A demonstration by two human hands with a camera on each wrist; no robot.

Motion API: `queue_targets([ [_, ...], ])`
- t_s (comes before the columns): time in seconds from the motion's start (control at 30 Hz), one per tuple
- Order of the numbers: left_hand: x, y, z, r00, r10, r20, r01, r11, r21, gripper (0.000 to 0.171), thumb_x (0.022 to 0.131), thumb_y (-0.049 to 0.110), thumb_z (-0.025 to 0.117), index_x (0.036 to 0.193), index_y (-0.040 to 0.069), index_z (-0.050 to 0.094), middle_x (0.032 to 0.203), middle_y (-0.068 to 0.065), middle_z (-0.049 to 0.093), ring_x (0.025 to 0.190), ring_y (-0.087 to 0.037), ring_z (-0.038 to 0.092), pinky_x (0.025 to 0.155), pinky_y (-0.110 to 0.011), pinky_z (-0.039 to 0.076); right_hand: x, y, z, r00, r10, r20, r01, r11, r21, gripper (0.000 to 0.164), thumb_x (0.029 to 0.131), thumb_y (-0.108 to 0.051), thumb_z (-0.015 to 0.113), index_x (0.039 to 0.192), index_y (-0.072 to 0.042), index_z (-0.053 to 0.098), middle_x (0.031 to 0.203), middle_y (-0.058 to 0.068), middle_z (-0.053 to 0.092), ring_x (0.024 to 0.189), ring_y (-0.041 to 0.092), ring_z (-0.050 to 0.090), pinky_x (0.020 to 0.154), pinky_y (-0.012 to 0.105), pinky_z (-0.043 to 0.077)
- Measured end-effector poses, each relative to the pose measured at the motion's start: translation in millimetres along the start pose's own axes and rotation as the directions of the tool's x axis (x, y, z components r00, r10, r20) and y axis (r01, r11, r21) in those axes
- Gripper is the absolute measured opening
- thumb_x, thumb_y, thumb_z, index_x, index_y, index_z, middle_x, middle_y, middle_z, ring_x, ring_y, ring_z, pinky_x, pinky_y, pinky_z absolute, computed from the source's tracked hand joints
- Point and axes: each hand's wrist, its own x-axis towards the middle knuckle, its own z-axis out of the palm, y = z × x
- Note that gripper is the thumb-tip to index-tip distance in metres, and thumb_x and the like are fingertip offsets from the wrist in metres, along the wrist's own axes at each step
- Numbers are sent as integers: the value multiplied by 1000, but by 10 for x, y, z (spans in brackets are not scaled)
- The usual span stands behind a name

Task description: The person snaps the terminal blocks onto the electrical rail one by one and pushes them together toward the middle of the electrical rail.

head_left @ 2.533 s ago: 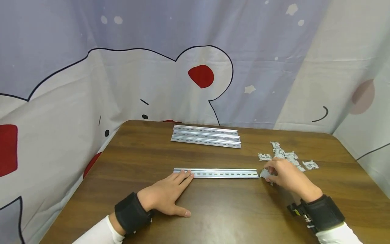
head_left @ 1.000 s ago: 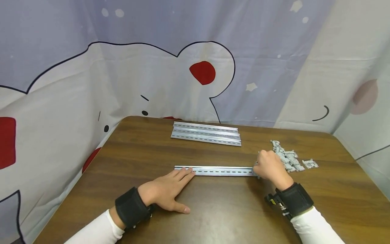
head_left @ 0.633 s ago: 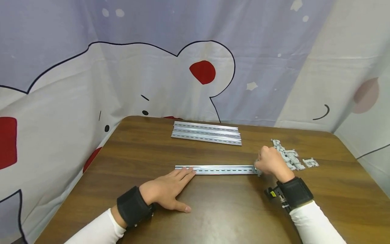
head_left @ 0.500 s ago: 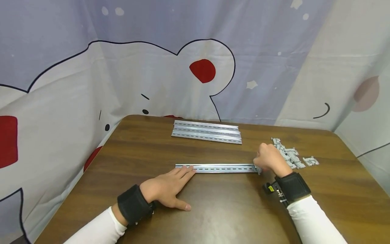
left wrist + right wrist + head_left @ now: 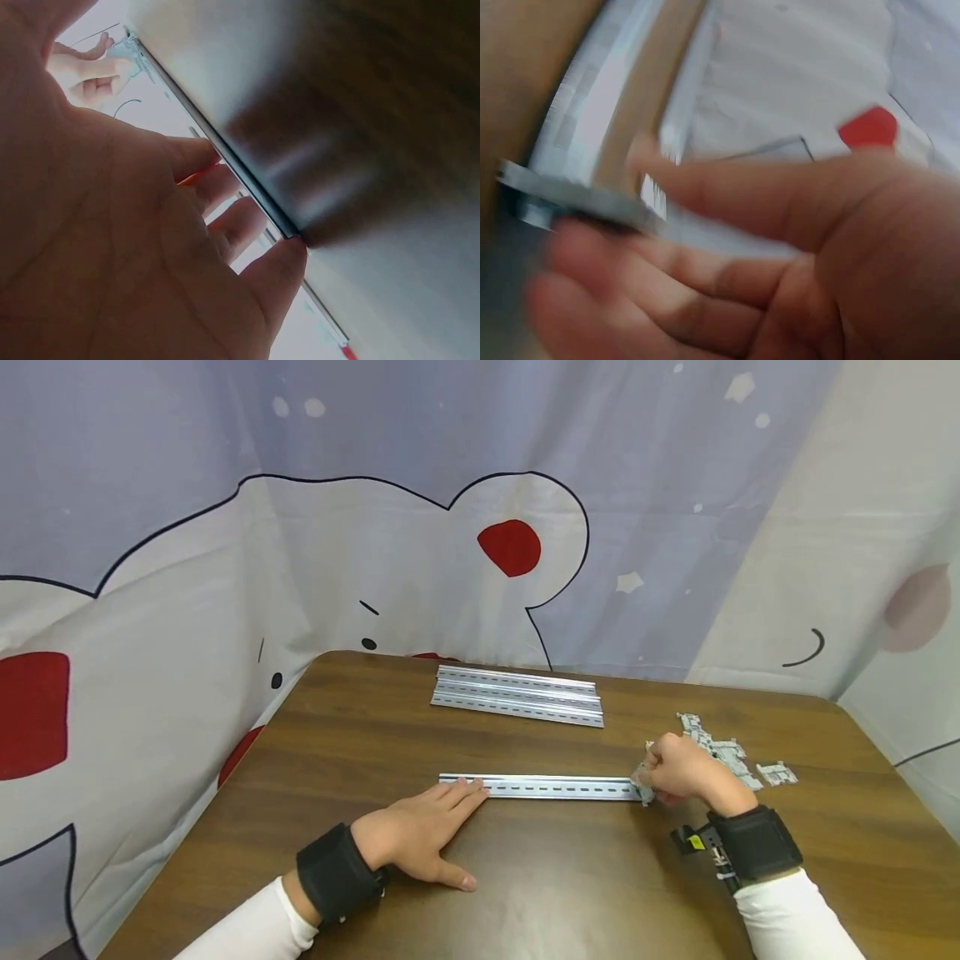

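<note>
A slotted metal DIN rail (image 5: 562,789) lies crosswise on the table. My left hand (image 5: 420,835) rests flat over its left end, fingertips on the metal and thumb spread on the wood. In the left wrist view, the fingers reach along the edge of the rail (image 5: 217,142). At the rail's right end, my right hand (image 5: 686,768) pinches a thin grey terminal block (image 5: 642,788) between thumb and fingers. The right wrist view is blurred; there the block (image 5: 570,196) sits across the rail's end, thumb on one side and curled fingers below.
Behind, several more rails (image 5: 517,697) lie side by side. A loose pile of grey terminal blocks (image 5: 727,752) is spread beyond my right hand, with a single block (image 5: 777,773) apart to its right. A patterned curtain (image 5: 375,552) hangs along the table's back edge.
My right hand has brought the terminal block from the table beside the rail left onto its right end, and its wrist has since turned slightly. My left hand stays on the rail.
</note>
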Motion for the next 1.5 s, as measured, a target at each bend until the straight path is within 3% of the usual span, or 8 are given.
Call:
queue_targets([
  [0.07, 2, 2, -4, 1000, -1, -5, 1, 1000, 7, 108, 81, 72, 59, 158, 13, 10, 164, -5, 8, 150, -25, 10, 119, -43, 18, -28, 36, -84, 997, -15, 74, 5, 991, 136, 22, 90, -17, 68, 78, 1, 70, 63, 8, 67, 58, 23, 68, 58, 36, 57],
  [0.17, -2, 6, -15, 1000, 4, -15, -4, 1000, 12, 108, 81, 72, 59, 158, 12, 11, 164, -6, 8, 150, -25, 10, 119, -43, 18, -51, 115, -211, 982, -67, 176, 9, 950, 311, 27, 91, -12, 67, 102, 13, 67, 81, 18, 72, 73, 30, 71, 67, 42, 59],
  [0.33, 2, 1, -17, 999, 18, -30, -17, 1000, 10, 108, 81, 71, 59, 158, 11, 11, 164, -6, 9, 150, -26, 10, 119, -43, 18, -34, 253, -272, 959, -113, 259, -18, 891, 454, 35, 88, -4, 69, 112, 20, 60, 94, 23, 71, 84, 35, 71, 75, 45, 58],
  [0.87, 27, -19, -49, 999, 25, -34, -25, 1000, -9, 108, 82, 70, 60, 158, 11, 11, 164, -7, 9, 150, -27, 9, 119, -44, 18, 85, 374, -166, 958, -119, 262, -61, 806, 589, 35, 88, 1, 68, 113, 22, 55, 98, 25, 69, 89, 35, 71, 81, 44, 56],
  [1.23, 26, -1, -31, 999, 26, -42, -26, 1000, 7, 108, 82, 70, 60, 157, 9, 12, 164, -8, 10, 150, -28, 10, 119, -44, 18, 176, 113, 51, 965, -138, 224, -26, 796, 604, 32, 87, 2, 68, 111, 21, 59, 96, 24, 70, 84, 34, 72, 78, 44, 57],
  [1.5, 17, 14, -15, 1000, 21, -18, -21, 1000, 7, 108, 82, 71, 59, 157, 10, 11, 164, -8, 10, 150, -28, 11, 119, -45, 18, 268, -135, 357, 968, -159, 196, -17, 735, 678, 34, 86, 2, 69, 113, 21, 59, 97, 25, 70, 85, 30, 72, 79, 41, 57],
])
